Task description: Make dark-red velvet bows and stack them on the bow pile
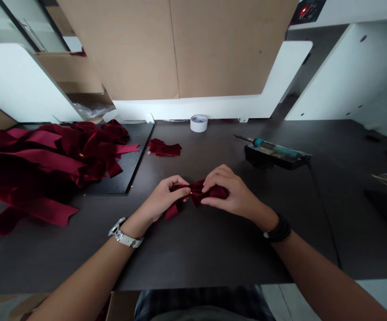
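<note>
Over the dark table, both hands hold one dark red velvet ribbon bow (196, 199). My left hand (168, 195) is closed on the bow's left side, with thumb and fingers pinching near a small gold spot at its middle. A ribbon tail hangs below the left fingers. My right hand (228, 189) curves over the right loop, its thumb below and fingers above, closed on the fabric. Parts of the bow are hidden behind the fingers.
Red ribbon bows (56, 156) lie heaped on a black board (126, 169) at left. Behind the hands are small ribbon pieces (164, 148) and a white tape roll (199, 124). A soldering iron (273, 148) rests on a black box (263, 157), its cable (320, 209) trailing right.
</note>
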Tool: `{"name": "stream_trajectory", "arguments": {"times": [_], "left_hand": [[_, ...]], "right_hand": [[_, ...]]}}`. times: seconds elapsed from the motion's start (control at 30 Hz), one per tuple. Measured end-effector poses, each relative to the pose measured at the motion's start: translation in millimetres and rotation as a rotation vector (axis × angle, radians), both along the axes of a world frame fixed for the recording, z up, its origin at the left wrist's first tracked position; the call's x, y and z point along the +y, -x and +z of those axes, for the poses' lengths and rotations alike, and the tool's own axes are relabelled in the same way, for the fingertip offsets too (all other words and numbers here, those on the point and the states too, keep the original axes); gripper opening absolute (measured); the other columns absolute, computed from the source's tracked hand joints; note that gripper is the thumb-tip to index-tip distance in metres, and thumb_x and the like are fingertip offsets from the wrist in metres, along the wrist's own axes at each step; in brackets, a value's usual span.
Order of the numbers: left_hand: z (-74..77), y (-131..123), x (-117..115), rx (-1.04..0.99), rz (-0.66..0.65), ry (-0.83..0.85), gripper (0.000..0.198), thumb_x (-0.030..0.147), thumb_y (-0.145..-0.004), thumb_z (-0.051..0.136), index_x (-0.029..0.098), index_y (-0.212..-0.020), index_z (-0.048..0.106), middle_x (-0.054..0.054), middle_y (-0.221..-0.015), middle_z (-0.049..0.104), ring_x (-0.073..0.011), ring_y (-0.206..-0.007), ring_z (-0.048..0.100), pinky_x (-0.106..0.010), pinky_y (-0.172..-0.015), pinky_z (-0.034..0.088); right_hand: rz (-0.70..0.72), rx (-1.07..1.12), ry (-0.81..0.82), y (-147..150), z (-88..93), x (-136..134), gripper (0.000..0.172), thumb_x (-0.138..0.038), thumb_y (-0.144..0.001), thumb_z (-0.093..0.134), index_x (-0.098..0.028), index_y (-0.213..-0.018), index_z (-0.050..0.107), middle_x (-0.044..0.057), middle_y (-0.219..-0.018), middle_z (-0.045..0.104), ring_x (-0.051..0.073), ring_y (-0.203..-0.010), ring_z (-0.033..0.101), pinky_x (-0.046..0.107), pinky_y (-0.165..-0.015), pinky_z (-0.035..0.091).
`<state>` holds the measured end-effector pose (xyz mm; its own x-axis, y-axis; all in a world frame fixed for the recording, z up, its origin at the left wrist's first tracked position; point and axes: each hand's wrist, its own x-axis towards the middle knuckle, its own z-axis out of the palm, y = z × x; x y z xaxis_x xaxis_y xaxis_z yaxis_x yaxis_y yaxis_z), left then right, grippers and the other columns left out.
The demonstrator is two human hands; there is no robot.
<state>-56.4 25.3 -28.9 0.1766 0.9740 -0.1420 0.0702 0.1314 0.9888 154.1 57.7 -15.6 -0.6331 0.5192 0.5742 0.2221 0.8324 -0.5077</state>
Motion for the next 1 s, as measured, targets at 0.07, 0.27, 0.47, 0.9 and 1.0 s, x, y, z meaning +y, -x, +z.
{"name": "stream_trajectory", "arguments": {"times": [0.07,0.27,0.47,0.9,1.0], "left_hand": [[1.4,0,0,-0.063,0.038,0.055,0.023,0.033,-0.068,0.071,0.015,-0.074,0.059,0.004,-0.058,0.056,-0.0077,-0.055,0.049,-0.019,-0.053,0.036],[8.6,-1,-1,-0.201,0.071,0.191,0.023,0.029,-0.064,0.074,0.014,-0.071,0.058,0.003,-0.061,0.057,-0.0069,-0.055,0.049,-0.018,-0.051,0.034],[6.7,-1,-1,-0.219,0.054,0.182,0.022,0.029,-0.064,0.074,0.015,-0.072,0.059,0.003,-0.060,0.057,-0.0072,-0.055,0.050,-0.019,-0.052,0.035],[-1.0,-4,-3,0.180,-0.083,-0.267,0.018,0.030,-0.076,0.067,0.016,-0.071,0.057,0.001,-0.068,0.059,-0.0110,-0.064,0.049,-0.024,-0.062,0.038],[2.0,-5,-6,0.279,-0.123,-0.377,0.014,0.026,-0.078,0.063,0.016,-0.069,0.057,0.001,-0.067,0.056,-0.0115,-0.065,0.048,-0.025,-0.065,0.037]], "right_hand": [[0.010,-0.080,-0.073,-2,-0.3,-1,0.021,-0.033,-0.077,0.076,-0.020,-0.085,0.061,0.003,-0.094,0.061,0.019,-0.092,0.052,0.035,-0.085,0.037],[-0.047,-0.148,-0.247,-2,-9.0,-2,0.012,-0.026,-0.081,0.072,-0.021,-0.087,0.063,0.005,-0.107,0.059,0.021,-0.102,0.047,0.037,-0.089,0.035],[-0.039,-0.081,-0.294,2,-10.5,-4,0.004,-0.024,-0.087,0.065,-0.022,-0.084,0.066,0.004,-0.099,0.061,0.019,-0.096,0.049,0.035,-0.086,0.036],[-0.081,0.122,0.340,13,-8.0,-9,0.012,-0.009,-0.081,0.066,-0.017,-0.073,0.062,0.000,-0.078,0.058,0.012,-0.073,0.055,0.025,-0.068,0.042],[-0.098,0.096,0.454,12,-7.8,-9,0.013,-0.009,-0.078,0.067,-0.017,-0.069,0.063,-0.001,-0.076,0.058,0.011,-0.070,0.054,0.024,-0.065,0.040]]}}
